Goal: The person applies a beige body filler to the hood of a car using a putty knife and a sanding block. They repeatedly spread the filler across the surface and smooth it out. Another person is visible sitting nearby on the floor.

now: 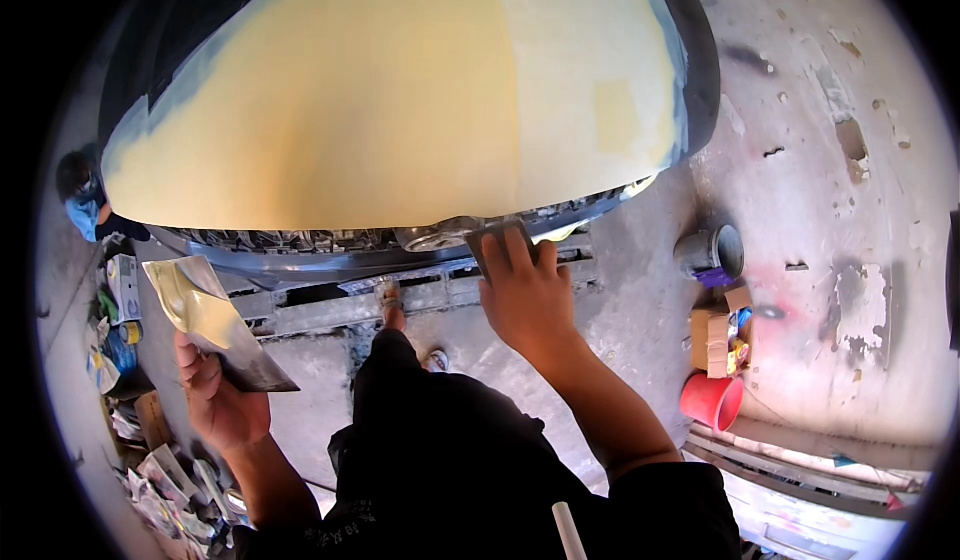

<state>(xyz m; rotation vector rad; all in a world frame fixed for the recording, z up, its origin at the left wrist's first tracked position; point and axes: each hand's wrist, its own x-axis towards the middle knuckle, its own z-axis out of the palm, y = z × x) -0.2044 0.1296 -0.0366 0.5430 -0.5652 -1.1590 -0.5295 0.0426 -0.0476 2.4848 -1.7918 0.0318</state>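
Note:
My left hand [215, 395] is closed on a thin, flat metal mixing plate [250, 355], tilted upward. Pale yellow filler paste [190, 302] is smeared over its upper end. In my right hand [530, 305], a dark flat spreader [490, 243] sits under the fingers, which lie along its face. The spreader is at the front edge of a car hood [390, 100], and I cannot tell whether it touches the hood. Yellow filler coats most of the hood, with a paler area toward the right and bluish-grey patches along the rim.
At the far left a person in blue [85, 200] is beside the car. A metal bucket [715, 252], a cardboard box [712, 342] and a red bucket [712, 402] stand along the stained wall [800, 210]. Papers and clutter [170, 480] lie at lower left.

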